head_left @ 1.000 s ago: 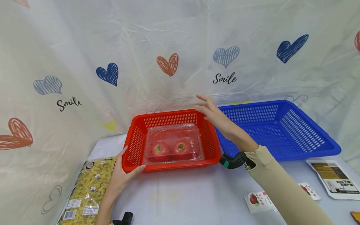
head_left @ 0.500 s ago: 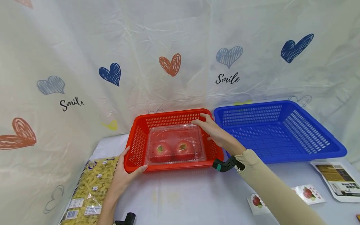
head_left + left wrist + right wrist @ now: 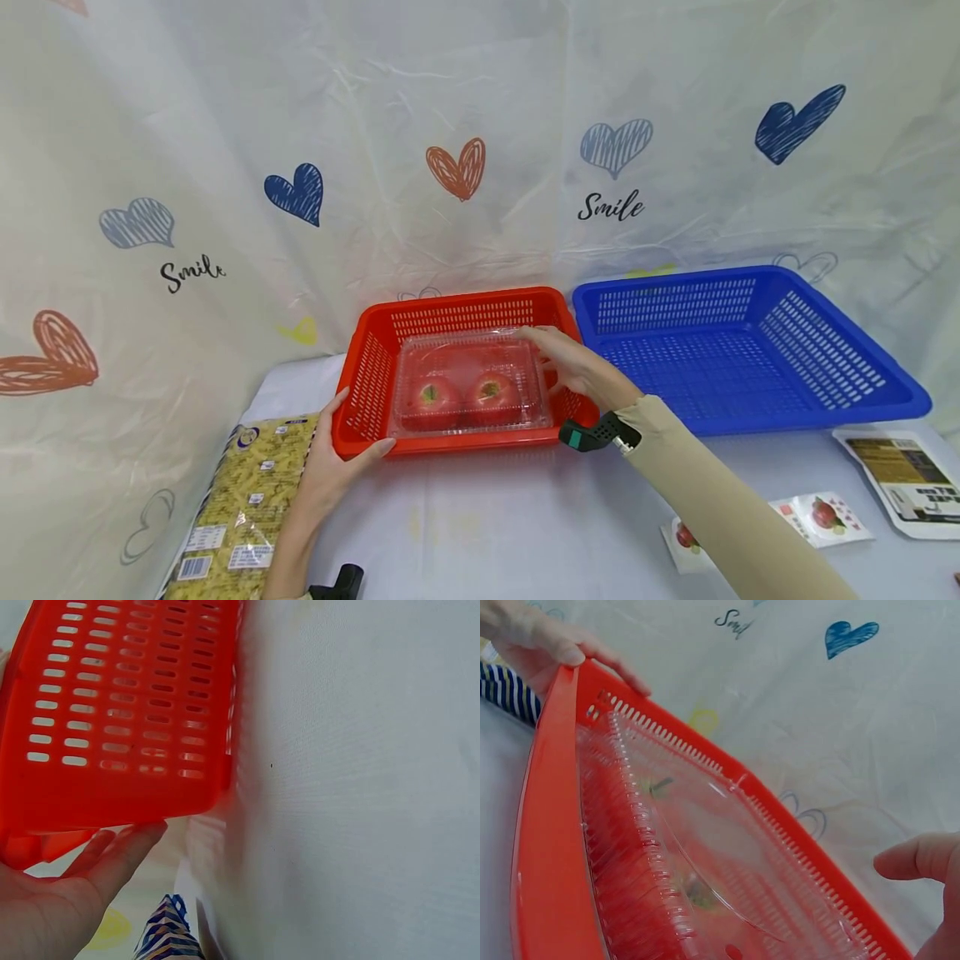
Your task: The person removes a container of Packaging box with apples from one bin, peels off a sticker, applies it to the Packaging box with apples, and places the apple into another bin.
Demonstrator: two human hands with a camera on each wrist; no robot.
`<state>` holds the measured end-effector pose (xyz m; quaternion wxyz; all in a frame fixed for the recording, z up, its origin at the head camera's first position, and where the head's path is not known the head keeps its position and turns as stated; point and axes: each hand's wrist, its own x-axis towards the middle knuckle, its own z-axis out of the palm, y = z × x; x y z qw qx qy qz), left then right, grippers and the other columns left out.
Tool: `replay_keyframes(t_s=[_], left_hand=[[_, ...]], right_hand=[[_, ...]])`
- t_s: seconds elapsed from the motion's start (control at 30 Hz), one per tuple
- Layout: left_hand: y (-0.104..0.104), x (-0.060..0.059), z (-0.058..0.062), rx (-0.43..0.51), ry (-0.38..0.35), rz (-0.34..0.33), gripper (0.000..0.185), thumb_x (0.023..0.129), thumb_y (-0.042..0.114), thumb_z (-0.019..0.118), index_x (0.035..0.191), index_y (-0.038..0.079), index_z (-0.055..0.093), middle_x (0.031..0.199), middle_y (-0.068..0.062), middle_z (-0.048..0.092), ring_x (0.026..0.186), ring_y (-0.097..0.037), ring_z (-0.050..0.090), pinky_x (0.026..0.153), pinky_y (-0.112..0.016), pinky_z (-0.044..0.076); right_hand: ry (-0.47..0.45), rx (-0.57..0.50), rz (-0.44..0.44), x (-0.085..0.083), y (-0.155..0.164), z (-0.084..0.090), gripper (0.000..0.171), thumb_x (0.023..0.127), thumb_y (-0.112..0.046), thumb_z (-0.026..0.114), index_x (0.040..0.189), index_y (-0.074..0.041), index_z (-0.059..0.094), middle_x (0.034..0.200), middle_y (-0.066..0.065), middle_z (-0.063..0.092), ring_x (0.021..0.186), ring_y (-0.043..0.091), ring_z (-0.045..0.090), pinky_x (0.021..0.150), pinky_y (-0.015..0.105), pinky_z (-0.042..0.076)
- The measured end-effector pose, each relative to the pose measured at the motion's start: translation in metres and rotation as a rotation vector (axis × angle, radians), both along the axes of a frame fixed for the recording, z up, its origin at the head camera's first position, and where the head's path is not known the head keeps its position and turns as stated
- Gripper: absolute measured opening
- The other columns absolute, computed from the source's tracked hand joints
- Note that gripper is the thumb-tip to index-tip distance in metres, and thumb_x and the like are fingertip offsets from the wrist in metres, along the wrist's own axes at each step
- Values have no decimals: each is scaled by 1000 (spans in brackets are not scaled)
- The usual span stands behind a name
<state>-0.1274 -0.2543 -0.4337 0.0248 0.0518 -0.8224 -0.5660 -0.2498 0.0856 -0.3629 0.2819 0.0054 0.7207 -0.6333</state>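
A red slotted basket (image 3: 457, 298) stands on the white table. Inside it lies a clear clamshell box (image 3: 465, 350) with two red fruits (image 3: 430, 396). My left hand (image 3: 330, 467) grips the basket's near left corner, thumb on the front rim and fingers on the side wall. The left wrist view shows that hand (image 3: 67, 900) under the basket's wall (image 3: 127, 712). My right hand (image 3: 581, 371) reaches over the basket's right wall, and its straight fingers touch the box's far right corner. In the right wrist view the thumb (image 3: 922, 855) stays clear of the box lid (image 3: 705, 847).
A blue basket (image 3: 817, 342) stands right beside the red one. A yellow pasta bag (image 3: 240, 500) lies at the table's left edge. Printed leaflets (image 3: 825, 517) lie at the front right. A heart-printed sheet hangs close behind the baskets.
My right hand came down from above the red basket's far right corner onto the clamshell box. The left hand kept its hold on the basket's corner.
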Motion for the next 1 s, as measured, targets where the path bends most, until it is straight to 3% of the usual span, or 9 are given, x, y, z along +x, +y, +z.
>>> replay_keyframes(t_s=[0.13,0.3,0.43,0.7,0.8,1.0], left_hand=[[0,-1,1,-1,-3,-1,103,89,30,85,167,22,17,163,-14,30,141,-36,42,95,-30,53],[0,-1,1,-10,-11,8,104,89,30,85,167,23,17,163,-14,29,141,-35,41,99,-36,52],[1,0,1,-21,-15,15,104,89,32,85,167,23,18,163,-15,29,141,-35,41,103,-41,50],[1,1,2,-38,-6,32,102,87,33,86,165,24,21,161,-12,33,139,-33,43,98,-32,51],[0,1,1,-47,-2,30,102,88,34,86,165,23,21,162,-12,32,139,-33,43,100,-33,51],[1,0,-1,-44,-14,31,102,88,34,86,165,23,21,162,-12,31,140,-33,43,99,-33,51]], right_hand=[[-12,12,8,-2,-3,-4,64,106,-41,47,157,-2,39,157,27,34,144,52,31,108,77,36],[-41,14,-63,0,-10,-10,70,104,-33,51,158,0,22,162,20,14,150,51,15,106,85,26],[-60,2,-95,1,-12,-14,77,103,-32,54,159,-1,10,162,20,8,151,53,9,104,88,23],[-116,-32,-142,0,-18,-16,83,104,-25,50,163,-9,-6,163,23,11,149,50,17,114,81,17],[-118,-42,-166,-1,-20,-18,81,103,-22,49,163,-10,-4,161,23,14,147,48,21,116,78,19],[-126,-87,-170,-2,-24,-21,72,103,-19,47,159,-6,5,154,22,17,144,47,24,111,85,15]])
